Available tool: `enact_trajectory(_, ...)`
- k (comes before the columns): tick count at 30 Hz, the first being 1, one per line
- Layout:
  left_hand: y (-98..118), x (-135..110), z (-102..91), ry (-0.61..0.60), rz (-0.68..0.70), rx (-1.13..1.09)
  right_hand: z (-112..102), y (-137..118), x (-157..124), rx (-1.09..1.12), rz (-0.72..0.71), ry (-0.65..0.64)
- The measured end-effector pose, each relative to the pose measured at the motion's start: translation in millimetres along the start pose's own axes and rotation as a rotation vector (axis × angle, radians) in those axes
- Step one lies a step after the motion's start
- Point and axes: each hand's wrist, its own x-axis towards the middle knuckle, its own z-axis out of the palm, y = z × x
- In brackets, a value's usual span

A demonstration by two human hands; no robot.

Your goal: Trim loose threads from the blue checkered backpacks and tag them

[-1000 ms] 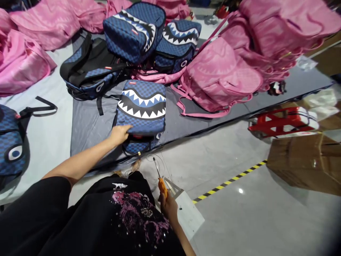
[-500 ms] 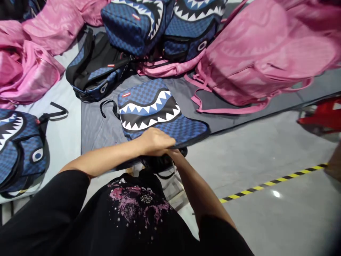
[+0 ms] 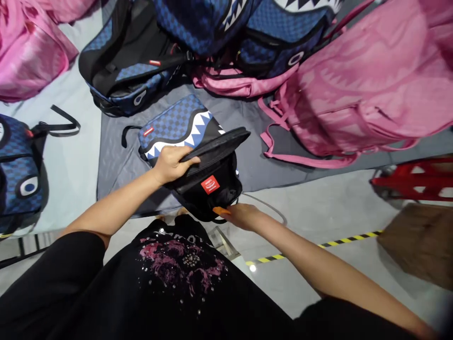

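Grasping the raised front flap [image 3: 217,145] of a blue checkered backpack [image 3: 177,113] with the left hand [image 3: 173,163], curling it closely about the left end of the flap and holding that up over the black lining [image 3: 224,182]. Clasping an orange handle [image 3: 222,210] in the right hand [image 3: 242,216], at the near right rim of the opening; not making out its far end against the dark inside. Exposing a red label [image 3: 210,184] on the lining, just below the flap and near the orange handle. Having the backpack lying on the grey-covered counter [image 3: 118,174], jutting past the near edge, close in front of a black shirt [image 3: 184,293] with a pink print [image 3: 184,264]. Facing a second blue backpack [image 3: 141,52] just beyond on the left, lying with black straps uppermost, and two more blue bags [image 3: 283,28] farther off. Having a large pink backpack [image 3: 354,89] to the right, trailing a pink strap [image 3: 311,161] across the counter, a pink bag [image 3: 31,56] at the far left and another blue bag [image 3: 17,165] nearer on that side. Looking down to the right on striped tape [image 3: 339,242], a cardboard box [image 3: 421,245] and a red object [image 3: 406,179] on the floor [image 3: 318,203].
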Motion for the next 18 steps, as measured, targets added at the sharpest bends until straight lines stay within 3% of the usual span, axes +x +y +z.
enact_trajectory(2,13,-4,1.5,0.007,-0.078,-0.036,-21,-2,2,0.014,0.057,0.13)
enact_trajectory(5,31,-4,2.4,-0.036,-0.112,-0.093,-57,-24,43,0.049,0.14,0.418)
enact_trajectory(7,32,-4,0.6,-0.009,-0.176,-0.07,-79,-38,80,0.049,0.139,0.464)
enact_trajectory(9,22,-7,-1.6,0.12,-0.321,0.017,-90,-40,103,0.037,0.167,0.5)
enact_trajectory(11,6,-13,-1.1,0.284,-0.493,0.089,-86,-26,103,0.088,0.241,0.501)
enact_trajectory(13,-11,-19,4.3,0.392,-0.606,0.098,-67,-2,78,0.241,0.345,0.378)
enact_trajectory(15,-20,-23,13.1,0.432,-0.647,0.081,-41,21,41,0.412,0.438,0.192)
enact_trajectory(18,-18,-21,23.1,0.408,-0.626,0.039,-6,35,4,0.585,0.455,0.091)
